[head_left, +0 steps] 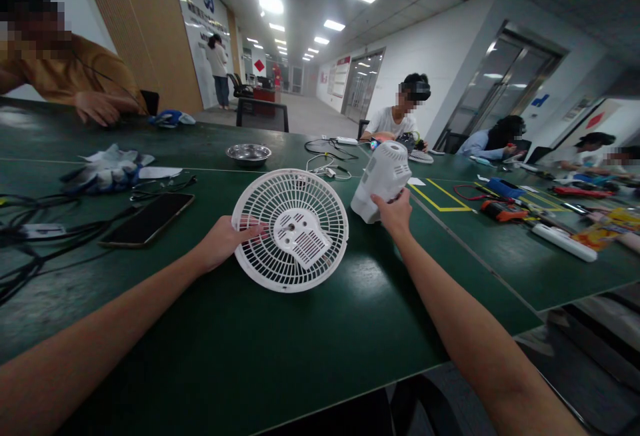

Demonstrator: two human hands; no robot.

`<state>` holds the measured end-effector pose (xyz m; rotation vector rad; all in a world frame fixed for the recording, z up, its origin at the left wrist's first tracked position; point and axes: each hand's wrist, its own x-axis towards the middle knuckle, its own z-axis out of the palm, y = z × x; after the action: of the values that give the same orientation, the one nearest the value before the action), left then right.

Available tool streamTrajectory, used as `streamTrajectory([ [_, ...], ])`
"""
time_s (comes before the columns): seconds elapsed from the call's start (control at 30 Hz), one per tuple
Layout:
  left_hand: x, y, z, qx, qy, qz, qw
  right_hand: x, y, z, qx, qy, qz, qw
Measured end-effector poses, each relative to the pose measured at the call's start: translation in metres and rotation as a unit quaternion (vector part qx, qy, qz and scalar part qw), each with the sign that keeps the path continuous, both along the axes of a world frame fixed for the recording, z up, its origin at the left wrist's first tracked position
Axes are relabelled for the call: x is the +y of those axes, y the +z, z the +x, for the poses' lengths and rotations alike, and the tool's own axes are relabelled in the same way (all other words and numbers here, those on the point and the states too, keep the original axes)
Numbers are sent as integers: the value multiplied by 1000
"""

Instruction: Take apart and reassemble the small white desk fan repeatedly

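My left hand (225, 241) grips the left rim of a round white fan grille (291, 273), thumb lying over its bars. The grille is tilted up towards me, with a slotted plate and screw holes at its centre. To its right, my right hand (395, 213) is wrapped around a white plastic motor housing (379, 176), which has vent slots near its top. Grille and housing are apart. The fingers behind each part are hidden.
A metal bowl (249, 154) and white cables (327, 171) lie beyond the grille. At left are a phone (149, 220), gloves (107, 168) and black cables (55, 236). Tools and a white power strip (564, 243) lie at right. Several people sit around the green table (280, 356).
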<state>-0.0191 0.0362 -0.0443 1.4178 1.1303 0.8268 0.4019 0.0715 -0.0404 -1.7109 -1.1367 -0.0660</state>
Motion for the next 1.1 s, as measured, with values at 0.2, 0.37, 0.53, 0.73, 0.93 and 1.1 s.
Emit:
streamTrajectory([
  [0.2,0,0,-1,3,-12,8,1000,5,-2,27,31,-33,5,999],
  [0.37,-9,10,1,4,-13,10,1000,5,2,25,50,1,22,999],
  [0.53,-5,5,2,-3,-3,12,1000,4,9,25,31,36,111,993],
  [0.73,-1,-1,-1,-13,-10,7,1000,3,10,28,24,21,134,990],
  [0.93,-1,0,-1,-12,-7,6,1000,7,7,32,30,39,159,986],
  [1.1,-2,1,1,-8,-1,17,1000,9,5,33,-4,32,170,985],
])
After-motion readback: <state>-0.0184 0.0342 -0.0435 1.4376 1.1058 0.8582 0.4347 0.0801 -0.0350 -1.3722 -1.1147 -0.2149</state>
